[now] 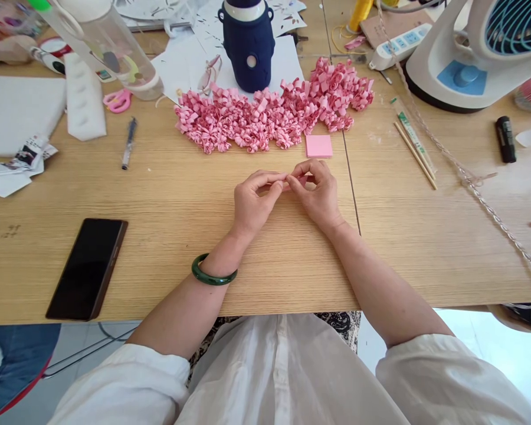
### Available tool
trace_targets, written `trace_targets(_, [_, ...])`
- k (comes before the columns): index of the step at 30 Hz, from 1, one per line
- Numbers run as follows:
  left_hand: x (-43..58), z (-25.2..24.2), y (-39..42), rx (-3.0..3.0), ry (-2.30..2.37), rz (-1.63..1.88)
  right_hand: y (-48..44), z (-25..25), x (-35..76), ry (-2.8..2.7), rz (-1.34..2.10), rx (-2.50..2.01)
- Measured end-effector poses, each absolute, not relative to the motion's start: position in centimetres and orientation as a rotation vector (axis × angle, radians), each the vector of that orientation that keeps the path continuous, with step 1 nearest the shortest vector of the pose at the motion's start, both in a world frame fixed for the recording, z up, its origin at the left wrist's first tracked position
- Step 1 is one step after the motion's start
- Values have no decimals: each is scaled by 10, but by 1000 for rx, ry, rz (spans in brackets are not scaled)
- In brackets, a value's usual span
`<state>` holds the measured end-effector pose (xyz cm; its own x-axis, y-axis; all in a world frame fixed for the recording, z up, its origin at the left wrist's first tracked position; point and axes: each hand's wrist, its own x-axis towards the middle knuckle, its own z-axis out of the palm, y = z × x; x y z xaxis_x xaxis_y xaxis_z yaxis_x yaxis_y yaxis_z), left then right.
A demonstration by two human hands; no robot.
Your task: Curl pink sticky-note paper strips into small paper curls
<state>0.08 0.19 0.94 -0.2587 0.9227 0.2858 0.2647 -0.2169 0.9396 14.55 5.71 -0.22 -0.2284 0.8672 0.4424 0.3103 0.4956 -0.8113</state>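
Note:
Fingertips meeting over the table, my left hand (255, 198) and my right hand (318, 192) both pinch a small pink paper piece (287, 187). Most of it is hidden behind the fingers, so its exact shape cannot be made out. Just beyond my right hand lies a neat stack of pink paper (318, 146). Behind both hands stretches a long heap of curled pink paper pieces (256, 121). A dark green bangle (214, 280) circles my left wrist.
A dark blue bottle (248, 47) stands behind the heap. On the left are a phone (87, 268), a pen (129, 143), pink scissors (117, 101) and a clear bottle (137, 71). To the right, a fan (451, 71), wooden sticks (415, 154), a marker (506, 139) and a twisted cord (491, 212).

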Motion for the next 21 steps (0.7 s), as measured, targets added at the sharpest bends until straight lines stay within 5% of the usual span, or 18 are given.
trace_targets(12, [-16,12,10,1083,1182,1371,54,16,151,-1469,1594,-796])
trace_targets(21, [-7,9,8,1083,1309,1473,57,12,150,-1487,1554,-800])
